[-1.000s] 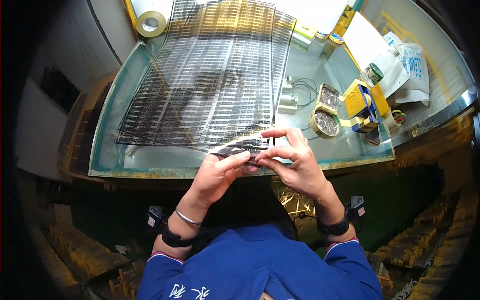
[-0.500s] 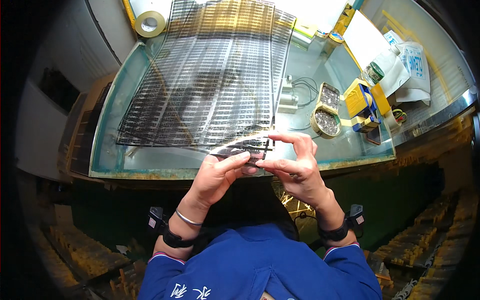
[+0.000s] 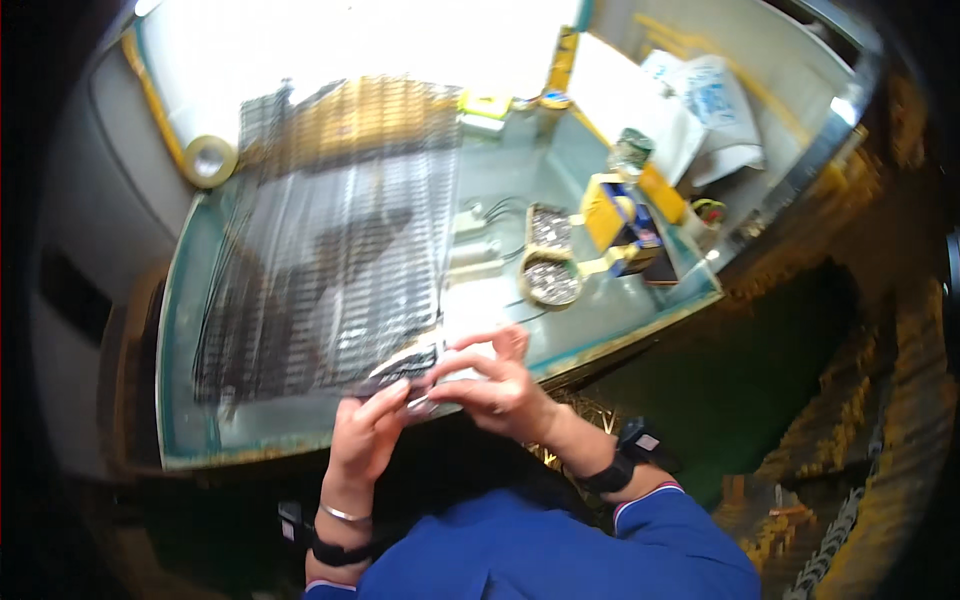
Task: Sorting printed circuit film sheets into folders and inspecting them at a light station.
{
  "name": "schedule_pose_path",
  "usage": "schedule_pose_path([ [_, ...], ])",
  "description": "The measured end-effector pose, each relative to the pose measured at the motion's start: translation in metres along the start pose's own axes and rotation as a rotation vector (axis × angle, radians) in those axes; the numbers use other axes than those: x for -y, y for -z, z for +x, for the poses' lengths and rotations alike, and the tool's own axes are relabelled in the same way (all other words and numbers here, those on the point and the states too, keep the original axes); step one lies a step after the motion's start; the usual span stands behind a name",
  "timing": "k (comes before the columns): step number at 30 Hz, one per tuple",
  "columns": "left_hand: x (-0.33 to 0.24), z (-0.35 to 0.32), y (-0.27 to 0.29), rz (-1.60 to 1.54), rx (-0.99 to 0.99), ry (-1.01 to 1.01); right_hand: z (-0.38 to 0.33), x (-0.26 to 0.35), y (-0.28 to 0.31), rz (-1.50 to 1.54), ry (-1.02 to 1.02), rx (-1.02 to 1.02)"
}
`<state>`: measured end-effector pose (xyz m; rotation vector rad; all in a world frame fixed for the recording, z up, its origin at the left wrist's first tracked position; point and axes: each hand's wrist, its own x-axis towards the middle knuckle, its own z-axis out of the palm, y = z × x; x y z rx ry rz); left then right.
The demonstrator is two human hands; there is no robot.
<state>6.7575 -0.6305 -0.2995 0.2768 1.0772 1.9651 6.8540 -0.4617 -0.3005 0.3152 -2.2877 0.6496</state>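
At the near edge of the worktop (image 3: 300, 440), both hands meet over a small dark strip (image 3: 405, 368) that lies at the near right corner of a large ribbed sheet (image 3: 330, 270). Left hand (image 3: 365, 435): fingers together, pinched on the strip's near end from below. Right hand (image 3: 495, 385): fingers curled over a pale piece (image 3: 470, 362) just beside the strip, thumb and forefinger closed on it; whether strip and pale piece are one part or two, cannot tell — view is blurred.

Sheet covers most of the left and middle of the worktop. Toward the right edge: round dish (image 3: 548, 280) of small parts, a flat tray (image 3: 548, 226) behind it, yellow and blue box (image 3: 615, 215). Tape roll (image 3: 208, 160) at the far left corner. White bag (image 3: 715, 110) at the far right.

Judgement on doing it well: keep the work low and close to the near edge, so the strip stays lined up with the sheet's rows. Hold with fingertips only; a hard pinch could bend thin material. Steady one hand while the other adjusts. Avoid dragging the sheet's corner off the worktop.
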Motion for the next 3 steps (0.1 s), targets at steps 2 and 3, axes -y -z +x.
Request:
schedule_pose_path([
  [2,-0.0005,0.0012,-0.0073,0.023,0.023,-0.023,-0.0007,0.0023,0.0009,-0.035,0.039,-0.046],
  [3,0.0006,-0.0002,-0.0083,0.042,0.020,-0.044,-0.0014,0.0037,0.0020,-0.035,0.027,-0.021],
])
